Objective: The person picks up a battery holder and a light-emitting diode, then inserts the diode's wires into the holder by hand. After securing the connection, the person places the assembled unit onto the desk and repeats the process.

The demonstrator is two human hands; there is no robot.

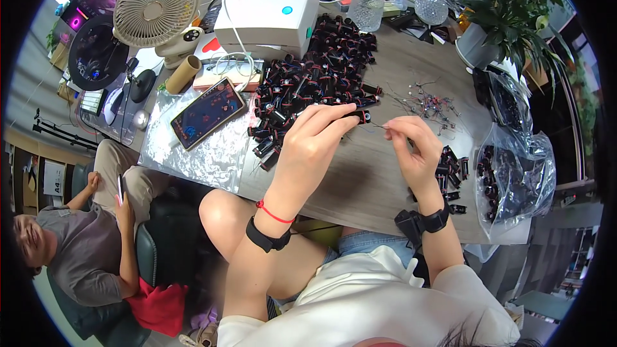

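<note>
My left hand (312, 144) is closed on a small black cylindrical part (365, 117) with a reddish end, pinched at the fingertips. A thin dark wire (378, 126) runs from near that part to my right hand (414, 151). My right thumb and fingers press together on the wire's end. Beside and beyond my left hand lies a big heap of similar black cylindrical parts (302, 83) with red and blue wires. Farther off, past my right hand, is a loose scatter of small wired bits (434, 104). More black parts (455, 166) lie by my right wrist.
A clear plastic bag (524, 160) holding black parts lies at the right table edge. A lit phone (209, 114) rests on clear plastic at left. Behind are a white label printer (267, 16), a fan (156, 9) and a potted plant (479, 45). Another person (90, 250) sits at left.
</note>
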